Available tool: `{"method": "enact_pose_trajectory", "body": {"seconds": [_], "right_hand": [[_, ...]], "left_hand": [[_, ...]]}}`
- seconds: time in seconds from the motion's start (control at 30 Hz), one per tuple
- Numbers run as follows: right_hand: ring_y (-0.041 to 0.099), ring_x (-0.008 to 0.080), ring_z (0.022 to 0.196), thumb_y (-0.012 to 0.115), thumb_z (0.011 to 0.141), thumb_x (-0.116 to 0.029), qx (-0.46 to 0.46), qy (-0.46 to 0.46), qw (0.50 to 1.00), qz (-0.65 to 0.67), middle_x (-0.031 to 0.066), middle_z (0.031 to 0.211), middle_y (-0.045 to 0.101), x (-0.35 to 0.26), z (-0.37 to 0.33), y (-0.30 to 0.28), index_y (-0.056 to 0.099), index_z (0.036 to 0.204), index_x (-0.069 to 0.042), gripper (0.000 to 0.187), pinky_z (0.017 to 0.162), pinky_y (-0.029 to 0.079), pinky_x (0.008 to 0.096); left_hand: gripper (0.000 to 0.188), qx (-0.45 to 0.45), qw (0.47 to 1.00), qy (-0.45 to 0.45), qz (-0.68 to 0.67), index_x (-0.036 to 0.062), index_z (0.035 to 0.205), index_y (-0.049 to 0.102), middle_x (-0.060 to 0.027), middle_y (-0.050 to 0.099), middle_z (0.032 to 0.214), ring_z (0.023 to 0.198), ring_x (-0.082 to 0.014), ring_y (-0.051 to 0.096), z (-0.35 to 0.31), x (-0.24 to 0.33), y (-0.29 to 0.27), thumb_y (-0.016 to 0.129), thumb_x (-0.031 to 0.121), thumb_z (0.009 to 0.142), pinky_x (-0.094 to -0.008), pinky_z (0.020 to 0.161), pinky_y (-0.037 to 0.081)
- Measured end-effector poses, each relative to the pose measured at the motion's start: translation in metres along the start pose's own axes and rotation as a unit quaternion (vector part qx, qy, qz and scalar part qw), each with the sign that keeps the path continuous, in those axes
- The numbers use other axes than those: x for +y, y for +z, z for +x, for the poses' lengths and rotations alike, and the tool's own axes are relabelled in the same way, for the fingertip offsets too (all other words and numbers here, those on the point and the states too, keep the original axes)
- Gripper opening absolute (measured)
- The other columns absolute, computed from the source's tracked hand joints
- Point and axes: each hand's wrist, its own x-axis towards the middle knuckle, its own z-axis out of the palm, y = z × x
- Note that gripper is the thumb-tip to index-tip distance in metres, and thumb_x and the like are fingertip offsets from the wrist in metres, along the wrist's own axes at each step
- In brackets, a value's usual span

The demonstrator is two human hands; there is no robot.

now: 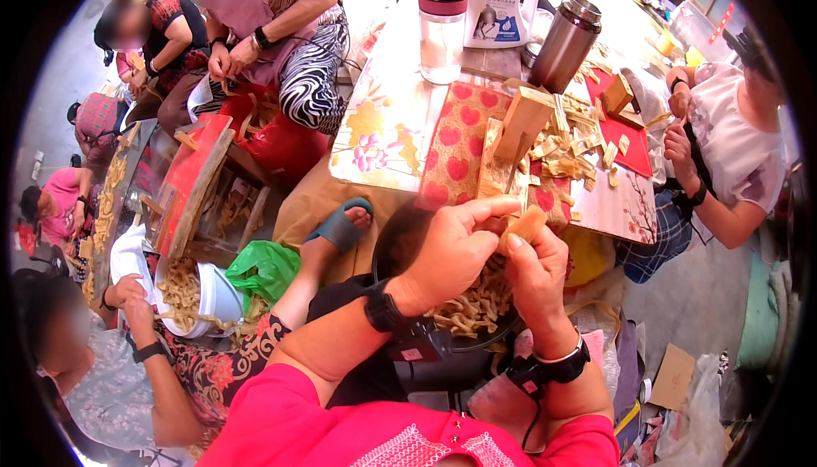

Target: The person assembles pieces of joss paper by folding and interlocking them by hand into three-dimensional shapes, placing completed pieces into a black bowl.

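Right hand (540, 267) pinches tan piece (526, 223) over dark bowl (398, 241); my left hand's (455, 250) grip I can't tell. Floral worktop (374, 148) ahead carries wooden block (521, 122), flask (566, 45). Co-worker (736, 114) sits right.

This looks like an informal, shared workshop for handwork. Several people (736, 122) sit close together around a flower-patterned table (357, 148) that bears wooden blocks (522, 122) and heaped tan strips (574, 148). More strips fill a white tub (217, 297) beside one person. A flask (566, 45) and a drinking bottle (442, 37) among the work make it homely.
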Motion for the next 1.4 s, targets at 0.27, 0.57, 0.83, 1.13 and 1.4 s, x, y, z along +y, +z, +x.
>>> {"method": "enact_pose_trajectory", "body": {"seconds": [0.27,0.57,0.83,1.13,1.4], "right_hand": [[0.030,0.0049,0.041,0.047,0.089,-0.022,-0.061,0.248,0.917,0.307,-0.0035,0.056,0.040,-0.012,0.003,-0.004,0.054,0.084,-0.004,0.020,0.037,0.025,0.0224],[0.035,0.0042,0.044,0.060,0.078,-0.020,-0.218,0.266,0.915,0.209,-0.0029,0.058,0.045,-0.012,0.004,-0.024,0.053,0.084,-0.004,0.020,0.041,0.026,0.0198],[0.052,0.0019,0.065,0.057,0.077,0.004,-0.022,-0.002,0.997,-0.069,-0.0003,0.076,0.063,-0.003,-0.003,-0.017,0.064,0.092,0.003,0.016,0.056,0.041,0.0175],[0.056,0.0052,0.067,0.064,0.081,-0.001,-0.076,0.045,0.996,0.000,0.0024,0.079,0.064,-0.003,0.003,-0.023,0.066,0.094,0.002,0.014,0.057,0.043,0.0181],[0.044,0.0046,0.045,0.062,0.086,-0.011,-0.146,0.144,0.930,0.306,-0.0004,0.063,0.056,-0.001,0.004,-0.025,0.063,0.097,0.004,0.019,0.040,0.030,0.0188]], "left_hand": [[0.011,0.026,0.907,0.266,0.325,-0.0003,0.080,0.057,-0.0169,0.060,0.099,0.085,-0.0300,0.062,0.010,-0.010,-0.001,0.053,-0.004,0.070,-0.0326,0.076,0.049],[0.014,-0.033,0.885,0.280,0.370,0.0026,0.082,0.051,-0.0158,0.056,0.073,0.065,-0.0352,0.057,0.001,-0.008,-0.001,0.051,-0.004,0.070,-0.0402,0.057,0.046],[0.009,0.007,0.920,0.113,0.376,0.0047,0.082,0.056,-0.0162,0.056,0.068,0.064,-0.0343,0.057,-0.001,0.001,0.002,0.050,0.002,0.076,-0.0393,0.056,0.045],[0.010,0.037,0.886,0.208,0.413,0.0055,0.080,0.057,-0.0146,0.055,0.067,0.067,-0.0320,0.057,-0.005,0.008,0.000,0.057,-0.001,0.072,-0.0387,0.058,0.045],[0.006,0.037,0.914,0.178,0.362,0.0014,0.073,0.055,-0.0126,0.054,0.064,0.058,-0.0277,0.057,0.003,0.000,-0.004,0.060,-0.003,0.071,-0.0328,0.055,0.045]]}}
